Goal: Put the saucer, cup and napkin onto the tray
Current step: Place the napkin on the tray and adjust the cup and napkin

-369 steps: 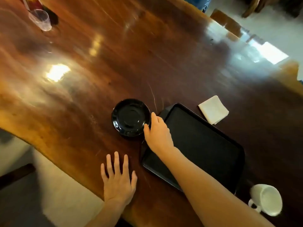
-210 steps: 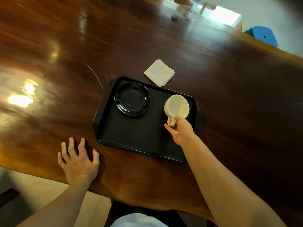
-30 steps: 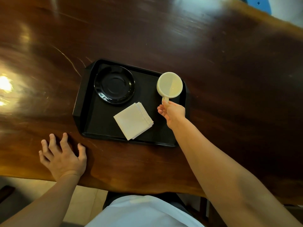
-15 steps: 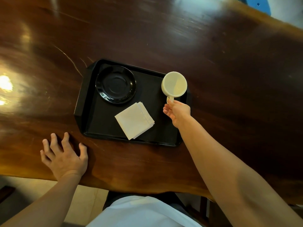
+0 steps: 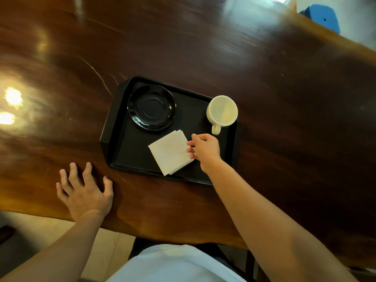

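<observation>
Since a moment ago our right hand (image 5: 205, 149) left the cup (image 5: 222, 111) handle; its loosely open, empty fingers (image 5: 191, 150) could drag the napkin (image 5: 170, 152) off the tray (image 5: 116, 127).

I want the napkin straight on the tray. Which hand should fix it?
The right hand, probably. Its fingers are already at the napkin's right edge, over the tray. The left hand lies flat on the table, outside the tray's near-left corner, farther from the napkin.

Glossy dark reddish-brown wooden surface (image 5: 203, 47) with wavy near edge, bright light reflections (image 5: 12, 97) at left, pale tiled floor (image 5: 105, 241) below, blue plastic stool (image 5: 323, 17) far right
</observation>
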`<state>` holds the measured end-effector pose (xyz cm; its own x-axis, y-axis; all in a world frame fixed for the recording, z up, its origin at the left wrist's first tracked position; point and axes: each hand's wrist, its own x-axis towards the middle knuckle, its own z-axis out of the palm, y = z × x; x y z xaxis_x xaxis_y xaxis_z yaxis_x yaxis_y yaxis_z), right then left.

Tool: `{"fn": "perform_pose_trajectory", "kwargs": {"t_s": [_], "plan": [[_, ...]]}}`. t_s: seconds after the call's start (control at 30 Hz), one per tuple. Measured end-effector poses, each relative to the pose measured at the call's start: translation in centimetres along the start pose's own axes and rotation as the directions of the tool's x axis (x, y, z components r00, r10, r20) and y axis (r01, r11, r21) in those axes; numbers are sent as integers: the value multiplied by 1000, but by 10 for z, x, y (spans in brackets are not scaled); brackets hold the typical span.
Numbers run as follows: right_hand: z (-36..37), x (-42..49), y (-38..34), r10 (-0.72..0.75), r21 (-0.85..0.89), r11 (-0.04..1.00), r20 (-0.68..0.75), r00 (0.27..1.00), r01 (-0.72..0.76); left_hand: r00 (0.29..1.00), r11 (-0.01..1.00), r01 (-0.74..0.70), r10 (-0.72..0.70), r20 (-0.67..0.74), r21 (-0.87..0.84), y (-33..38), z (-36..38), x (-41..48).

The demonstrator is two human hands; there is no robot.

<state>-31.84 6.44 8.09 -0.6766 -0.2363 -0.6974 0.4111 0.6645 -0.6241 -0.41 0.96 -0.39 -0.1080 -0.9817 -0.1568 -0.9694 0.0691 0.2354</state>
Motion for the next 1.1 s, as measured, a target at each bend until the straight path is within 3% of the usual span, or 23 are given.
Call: {"fn": "perform_pose_trajectory", "kwargs": {"t_s": [0.17,0.37,0.57,0.73,0.83,1.1], "plan": [[41,-5,-4,-23,-63,998,139,990,32,1000,1000,9,-9,4,18,-2,3,1],[73,-5,-11,-156,-131,976,127,979,173,999,999,28,-28,21,44,-3,6,3],[86,0,-20,-56,-126,990,99,994,68,1000,999,22,-23,19,28,-3,5,3],[89,7,-30,98,47,994,96,991,-103,999,998,18,-20,33,54,-4,5,4],[91,11,-32,84,34,996,49,995,-86,999,998,17,-20,38,68,-3,5,5],[101,18,-43,67,36,997,85,994,-70,999,998,9,-12,47,60,-5,6,6]]}}
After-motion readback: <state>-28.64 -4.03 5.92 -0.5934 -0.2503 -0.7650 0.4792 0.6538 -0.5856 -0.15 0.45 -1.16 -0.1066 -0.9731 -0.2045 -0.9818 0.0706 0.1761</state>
